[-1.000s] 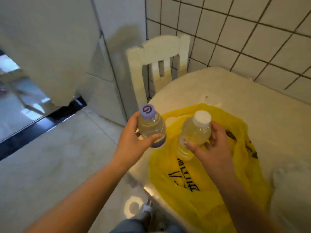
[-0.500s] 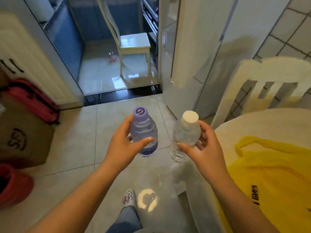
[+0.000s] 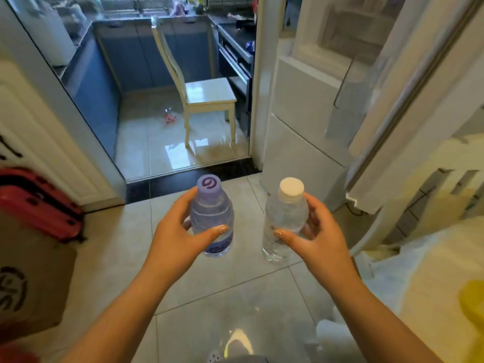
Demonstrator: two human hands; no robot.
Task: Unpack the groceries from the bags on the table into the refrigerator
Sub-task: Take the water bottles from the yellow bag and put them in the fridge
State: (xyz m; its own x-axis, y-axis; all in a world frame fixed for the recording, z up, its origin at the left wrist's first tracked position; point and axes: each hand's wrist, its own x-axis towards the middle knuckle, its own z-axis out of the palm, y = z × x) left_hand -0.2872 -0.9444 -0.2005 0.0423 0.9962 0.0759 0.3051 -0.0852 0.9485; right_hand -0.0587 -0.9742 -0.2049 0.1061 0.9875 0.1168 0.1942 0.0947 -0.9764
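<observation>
My left hand (image 3: pixel 178 237) grips a clear water bottle with a purple cap (image 3: pixel 212 218), held upright over the floor. My right hand (image 3: pixel 314 237) grips a second clear bottle with a white cap (image 3: pixel 284 218), also upright. The white refrigerator (image 3: pixel 303 106) stands ahead on the right, its doors shut. Only a corner of the yellow grocery bag (image 3: pixel 472 307) shows at the right edge, lying on the pale table (image 3: pixel 424 279).
A white chair (image 3: pixel 429 184) stands between table and refrigerator. Ahead a doorway opens into a kitchen with another white chair (image 3: pixel 207 95). A red suitcase (image 3: pixel 39 203) and a cardboard box (image 3: pixel 31 279) sit at the left on the tiled floor.
The view has swung left from the table and bag toward the doorway and refrigerator. Both hands still hold their bottles, carried away from the table.
</observation>
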